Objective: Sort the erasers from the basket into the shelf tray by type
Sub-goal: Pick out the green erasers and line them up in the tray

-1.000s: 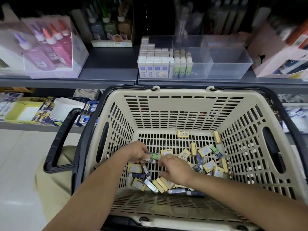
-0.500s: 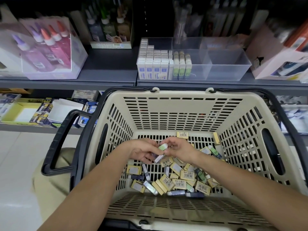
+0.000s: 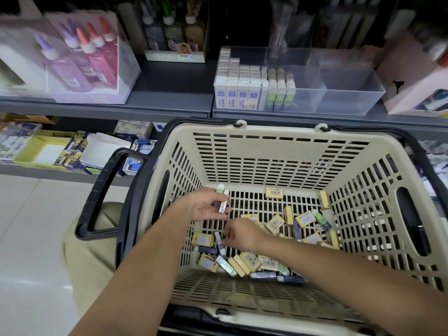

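Inside the beige basket the left hand clasps a few slim erasers. The right hand reaches into the loose eraser pile; I cannot tell whether its grip has closed on anything. The clear shelf tray stands beyond, partly filled.

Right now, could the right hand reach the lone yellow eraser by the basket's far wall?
Probably yes: the right hand is inside the basket, the yellow eraser lies uncovered beyond it, and the left hand, holding slim erasers, sits off to the side.
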